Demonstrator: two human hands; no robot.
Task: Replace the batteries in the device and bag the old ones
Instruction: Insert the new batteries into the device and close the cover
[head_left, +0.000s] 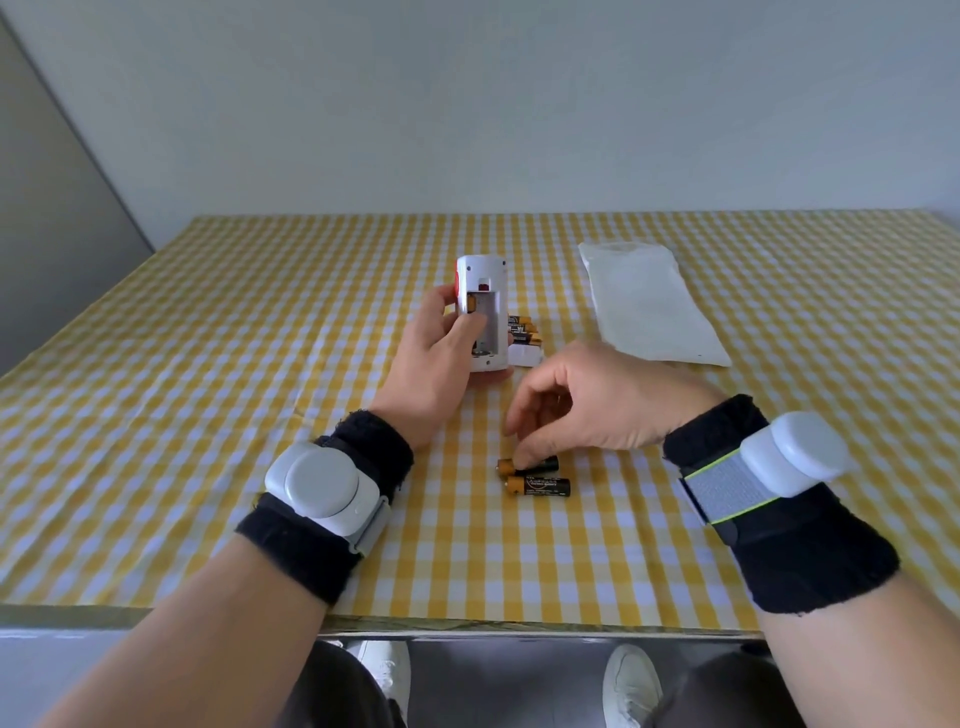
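Nearest me two batteries (538, 486) lie side by side, long axes left-right. My right hand (597, 405) fingers pinch the farther one from above. My left hand (441, 358) grips the device (482, 291), its compartment open.

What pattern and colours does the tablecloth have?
The tablecloth has a yellow and white checked pattern, seen best in the head view.

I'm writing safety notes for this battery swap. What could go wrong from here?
The two loose batteries under the right hand resemble the batteries behind the device, so old and new could get mixed. They are round and may roll. The left hand holds the open device tilted; the remaining cell could slip.
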